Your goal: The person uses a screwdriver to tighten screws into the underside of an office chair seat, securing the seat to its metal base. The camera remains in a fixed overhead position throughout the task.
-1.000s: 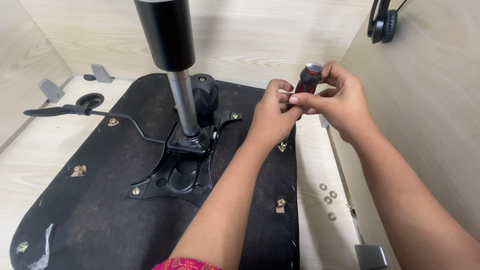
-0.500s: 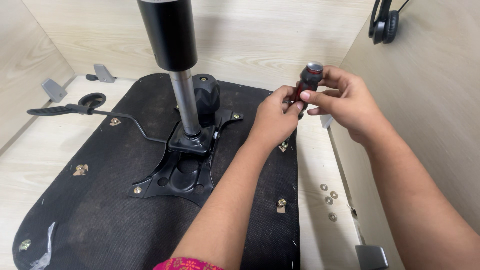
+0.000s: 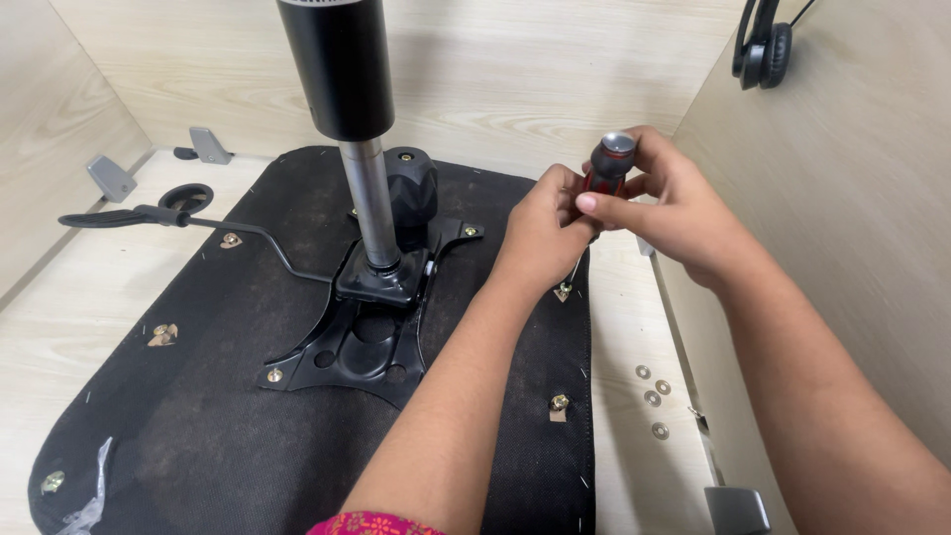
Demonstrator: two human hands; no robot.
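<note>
An upturned black chair seat (image 3: 198, 416) lies on a light wooden desk, with a black metal mechanism plate (image 3: 362, 342) bolted to it and a gas-lift cylinder (image 3: 342, 89) standing up from the middle. My right hand (image 3: 679, 208) grips the red and black handle of a screwdriver (image 3: 606, 163) held upright over the seat's right edge. My left hand (image 3: 540, 233) wraps the screwdriver's lower handle and shaft, just above a brass screw bracket (image 3: 563, 291). The tip is hidden behind my left hand.
A black lever (image 3: 149, 216) sticks out left from the mechanism. Several loose washers (image 3: 652, 396) lie on the desk at right. Grey metal brackets (image 3: 109, 176) sit at the back left, another (image 3: 738, 510) at the bottom right. Headphones (image 3: 763, 45) hang on the right partition.
Both hands stay together on the screwdriver and have shifted slightly; my left hand's fingers have closed lower around the handle.
</note>
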